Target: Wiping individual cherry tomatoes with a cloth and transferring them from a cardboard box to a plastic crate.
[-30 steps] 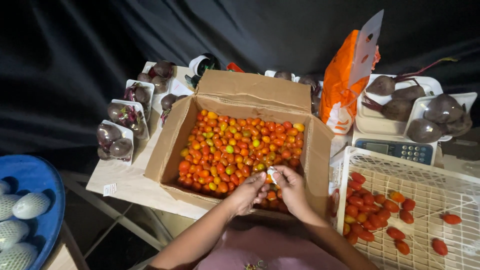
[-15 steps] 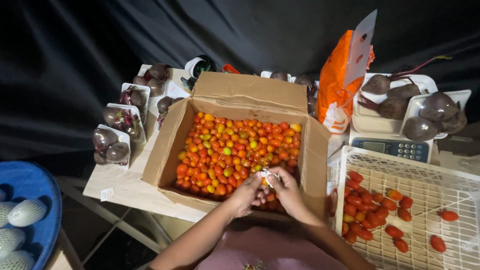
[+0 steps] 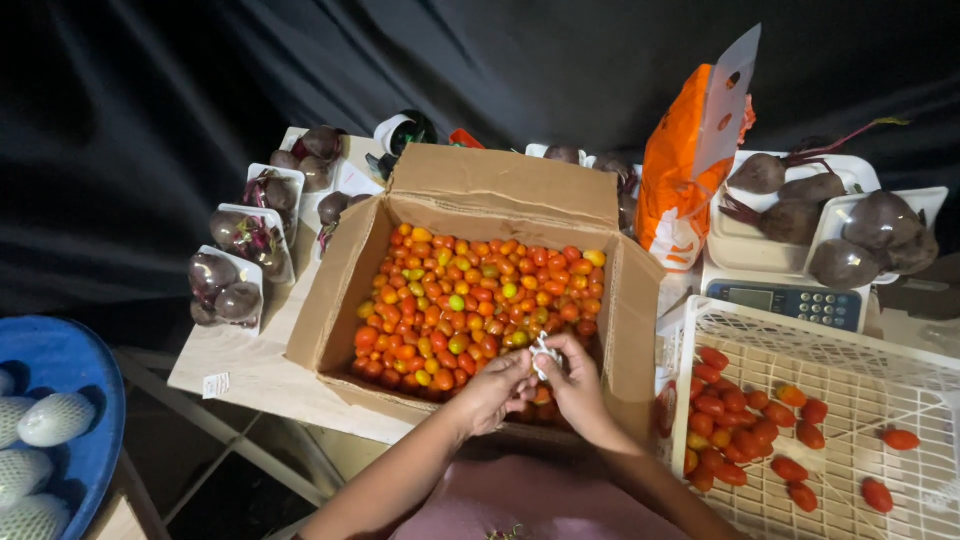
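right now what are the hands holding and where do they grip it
Both hands, left hand and right hand, pinch a small white piece between their fingertips, above the cardboard box of cherry tomatoes. What the piece is cannot be told.

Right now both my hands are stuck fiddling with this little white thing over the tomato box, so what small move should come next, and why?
Probably lift both hands a little clear of the box. The left hand and right hand pinch the white thing together just above the tomatoes, so their grip hides it and crowds the fruit below.
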